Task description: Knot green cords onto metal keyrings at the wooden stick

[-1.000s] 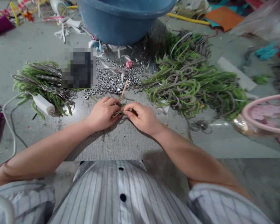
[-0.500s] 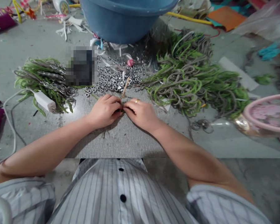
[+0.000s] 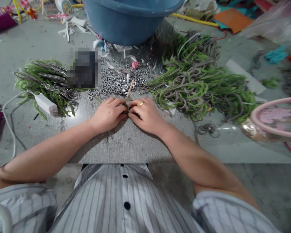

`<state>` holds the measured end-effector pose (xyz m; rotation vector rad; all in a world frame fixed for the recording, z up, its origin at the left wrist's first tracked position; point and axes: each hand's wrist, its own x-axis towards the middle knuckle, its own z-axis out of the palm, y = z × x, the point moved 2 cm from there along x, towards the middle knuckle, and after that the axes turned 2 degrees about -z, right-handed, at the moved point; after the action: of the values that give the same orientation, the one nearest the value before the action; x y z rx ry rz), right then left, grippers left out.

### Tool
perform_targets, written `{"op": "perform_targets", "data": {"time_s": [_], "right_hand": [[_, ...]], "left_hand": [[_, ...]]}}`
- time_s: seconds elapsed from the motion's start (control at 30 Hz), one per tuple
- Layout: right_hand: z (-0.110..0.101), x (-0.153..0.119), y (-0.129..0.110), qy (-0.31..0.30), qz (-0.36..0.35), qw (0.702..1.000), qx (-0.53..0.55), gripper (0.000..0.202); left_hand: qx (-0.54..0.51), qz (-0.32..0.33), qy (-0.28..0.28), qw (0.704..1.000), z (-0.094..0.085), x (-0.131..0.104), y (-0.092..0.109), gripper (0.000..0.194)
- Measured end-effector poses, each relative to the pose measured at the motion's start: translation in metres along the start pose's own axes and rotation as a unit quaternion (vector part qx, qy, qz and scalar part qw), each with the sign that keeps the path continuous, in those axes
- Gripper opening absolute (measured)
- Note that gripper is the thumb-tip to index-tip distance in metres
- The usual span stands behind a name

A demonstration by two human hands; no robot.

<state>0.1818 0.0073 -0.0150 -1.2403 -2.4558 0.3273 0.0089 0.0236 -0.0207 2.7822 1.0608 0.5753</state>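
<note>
My left hand point(image 3: 110, 114) and my right hand point(image 3: 145, 116) meet fingertip to fingertip over the grey table point(image 3: 133, 149). Both are closed in a pinch on something small and dark that the fingers mostly hide. A thin wooden stick point(image 3: 130, 89) rises just beyond the fingertips. Many small metal nuts point(image 3: 111, 82) lie scattered past my hands. To the right spreads a big heap of green and grey cords point(image 3: 189, 84). On the left lies a bundle of green and grey cords point(image 3: 43, 77) with metal chains and rings.
A blue basin point(image 3: 133, 22) stands at the back centre. A white adapter point(image 3: 46, 104) with a cable lies at left. At right are a pink-rimmed transparent bag point(image 3: 276, 118) and coiled wire point(image 3: 208, 130). Paper scraps and a blurred dark object lie farther back.
The fingers of my right hand have shifted slightly at the meeting point, and its ring shows more. The whole view has moved a little.
</note>
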Motion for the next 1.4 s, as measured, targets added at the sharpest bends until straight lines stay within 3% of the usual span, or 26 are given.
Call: {"op": "perform_targets", "data": {"time_s": [0.23, 0.6, 0.9, 1.23, 1.4], "right_hand": [[0.0, 0.0, -0.004, -0.001, -0.013, 0.999, -0.049, 0.021], [0.005, -0.001, 0.005, 0.045, 0.03, 0.998, 0.013, 0.011], [0.003, -0.003, 0.018, 0.012, 0.06, 0.997, 0.052, 0.049], [-0.003, -0.004, 0.016, -0.167, 0.068, 0.982, 0.063, 0.114], [0.003, -0.009, 0.019, -0.194, 0.04, 0.978, 0.071, 0.135]], "left_hand": [[0.012, -0.002, -0.019, 1.0, -0.001, 0.0, 0.002, 0.024], [0.011, 0.0, -0.014, 1.0, 0.0, 0.0, 0.001, 0.02], [0.013, -0.004, -0.019, 1.0, 0.0, 0.0, 0.001, 0.019], [0.008, 0.002, -0.02, 1.0, -0.001, 0.0, 0.001, 0.018], [0.006, 0.001, -0.024, 1.0, -0.002, 0.0, 0.002, 0.017]]}}
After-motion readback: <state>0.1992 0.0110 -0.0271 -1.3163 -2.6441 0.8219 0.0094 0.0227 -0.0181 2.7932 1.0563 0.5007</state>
